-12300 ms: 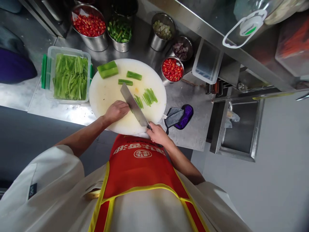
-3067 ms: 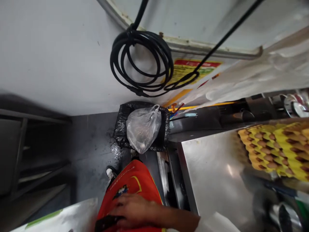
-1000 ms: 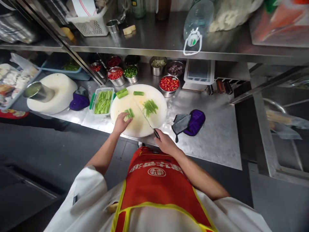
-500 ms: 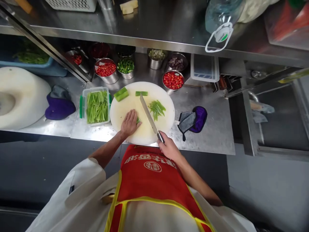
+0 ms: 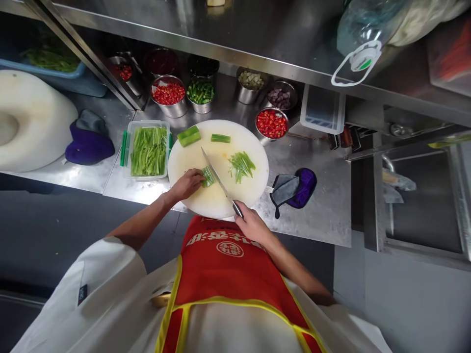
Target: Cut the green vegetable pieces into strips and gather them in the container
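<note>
On the round white cutting board (image 5: 187, 189), my left hand (image 5: 190, 181) has its fingers bent and pressed together at a small stack of green vegetable slices (image 5: 208, 176). My right hand (image 5: 252, 223) is closed round the dark handle of a kitchen knife (image 5: 217, 175). The blade slants up and left across the board, just right of the stack; whether it touches the slices is hard to tell. Thin green strips (image 5: 242, 165) lie loose to its right. Toward the back of the board are a thick green block (image 5: 189, 136) and a narrower green piece (image 5: 221, 138).
A clear container (image 5: 149, 152) of green strips stands left of the board. Behind are metal pots of chopped red chili (image 5: 271, 123) and green chili (image 5: 200, 92). Purple-grey cloths (image 5: 302, 188) lie to the right. A steel shelf (image 5: 235, 54) overhangs the back.
My left hand has gone from lying flat over the slices to bent fingers at their left side, uncovering them. The knife has shifted left, its tip now beside the slices. The view has tilted slightly.
</note>
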`<state>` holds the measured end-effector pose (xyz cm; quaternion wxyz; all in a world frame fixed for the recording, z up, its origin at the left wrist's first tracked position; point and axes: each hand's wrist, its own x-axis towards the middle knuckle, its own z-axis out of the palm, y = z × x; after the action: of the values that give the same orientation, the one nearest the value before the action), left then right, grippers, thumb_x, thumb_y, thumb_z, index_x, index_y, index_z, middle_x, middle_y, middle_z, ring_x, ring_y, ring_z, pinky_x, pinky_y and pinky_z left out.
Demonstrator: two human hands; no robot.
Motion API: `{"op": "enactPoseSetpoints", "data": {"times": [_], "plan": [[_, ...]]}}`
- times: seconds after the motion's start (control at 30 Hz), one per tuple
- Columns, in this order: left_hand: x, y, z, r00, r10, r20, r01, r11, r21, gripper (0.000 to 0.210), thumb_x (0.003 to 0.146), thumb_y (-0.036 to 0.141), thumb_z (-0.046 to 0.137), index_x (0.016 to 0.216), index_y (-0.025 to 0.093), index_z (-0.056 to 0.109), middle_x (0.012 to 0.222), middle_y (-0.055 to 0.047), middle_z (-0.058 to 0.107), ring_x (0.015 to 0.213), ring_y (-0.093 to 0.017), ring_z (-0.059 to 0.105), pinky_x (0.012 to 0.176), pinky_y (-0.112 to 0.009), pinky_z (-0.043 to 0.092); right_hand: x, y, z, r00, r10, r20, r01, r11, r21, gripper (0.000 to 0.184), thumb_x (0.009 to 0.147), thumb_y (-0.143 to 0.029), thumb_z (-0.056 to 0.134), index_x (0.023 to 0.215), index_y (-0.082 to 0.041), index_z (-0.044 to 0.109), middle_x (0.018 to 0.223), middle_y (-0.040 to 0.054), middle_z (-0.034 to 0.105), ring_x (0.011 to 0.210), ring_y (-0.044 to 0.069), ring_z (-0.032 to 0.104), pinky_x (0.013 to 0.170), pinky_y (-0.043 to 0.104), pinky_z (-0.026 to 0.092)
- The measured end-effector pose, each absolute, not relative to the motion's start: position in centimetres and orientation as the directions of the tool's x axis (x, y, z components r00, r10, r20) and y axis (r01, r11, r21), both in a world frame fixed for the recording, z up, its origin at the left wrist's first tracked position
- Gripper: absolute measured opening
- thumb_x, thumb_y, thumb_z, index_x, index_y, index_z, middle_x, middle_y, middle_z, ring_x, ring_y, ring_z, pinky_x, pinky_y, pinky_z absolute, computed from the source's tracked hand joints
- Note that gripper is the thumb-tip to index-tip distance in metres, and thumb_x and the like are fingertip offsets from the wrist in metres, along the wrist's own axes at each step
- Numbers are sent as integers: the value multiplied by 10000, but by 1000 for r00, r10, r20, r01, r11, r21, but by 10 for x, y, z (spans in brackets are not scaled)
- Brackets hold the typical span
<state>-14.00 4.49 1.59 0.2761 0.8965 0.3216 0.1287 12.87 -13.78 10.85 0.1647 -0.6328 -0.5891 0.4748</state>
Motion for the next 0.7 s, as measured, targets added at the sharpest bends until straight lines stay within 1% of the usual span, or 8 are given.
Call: {"op": "enactPoseSetpoints", "data": {"times": [0.1, 0.23, 0.33, 0.43, 0.53, 0.7], "plan": [[-141, 47, 14, 804, 591, 67, 451, -679, 579, 265, 993, 266, 519, 1108, 190, 745, 1221, -136, 645, 1118, -269, 603, 1009, -451, 529, 126, -139, 107, -166, 902, -398, 611, -222, -760, 491, 940, -223, 436, 1416, -151, 527, 1319, 173, 691, 1188, 308, 656, 1030, 441, 488], [-139, 55, 13, 845, 531, 65, 400, -709, 581, 278, 1000, 299, 523, 1123, 197, 750, 1262, -138, 643, 1140, -274, 599, 1030, -461, 531, 123, -141, 106, -175, 903, -392, 655, -190, -731, 489, 946, -211, 425, 1424, -148, 506, 1308, 173, 696, 1166, 299, 659, 997, 411, 489], [-135, 64, 16, 864, 502, 32, 401, -725, 561, 303, 996, 296, 505, 1161, 209, 744, 1323, -136, 634, 1138, -274, 616, 1040, -475, 532, 121, -137, 107, -154, 894, -422, 729, -185, -659, 451, 946, -184, 412, 1384, -146, 513, 1227, 170, 725, 1079, 293, 679, 918, 376, 485], [-129, 70, 19, 882, 471, -16, 409, -747, 524, 318, 984, 267, 491, 1174, 210, 739, 1330, -132, 641, 1140, -268, 633, 1054, -466, 525, 119, -129, 116, -156, 879, -450, 787, -165, -595, 378, 983, -199, 389, 1334, -140, 518, 1131, 169, 747, 992, 298, 687, 851, 359, 458], [-124, 75, 23, 897, 440, -48, 400, -760, 511, 315, 973, 250, 493, 1168, 213, 738, 1303, -121, 659, 1162, -259, 640, 1072, -443, 509, 119, -124, 132, -181, 878, -442, 810, -122, -574, 340, 1026, -234, 366, 1324, -148, 505, 1098, 161, 751, 965, 292, 686, 825, 345, 428], [-122, 78, 25, 915, 398, -64, 371, -771, 517, 322, 971, 261, 499, 1200, 227, 723, 1285, -104, 670, 1200, -252, 628, 1087, -414, 486, 121, -128, 155, -205, 861, -465, 839, -89, -536, 312, 1040, -243, 369, 1309, -159, 501, 1045, 132, 753, 915, 268, 681, 795, 328, 394]]}}
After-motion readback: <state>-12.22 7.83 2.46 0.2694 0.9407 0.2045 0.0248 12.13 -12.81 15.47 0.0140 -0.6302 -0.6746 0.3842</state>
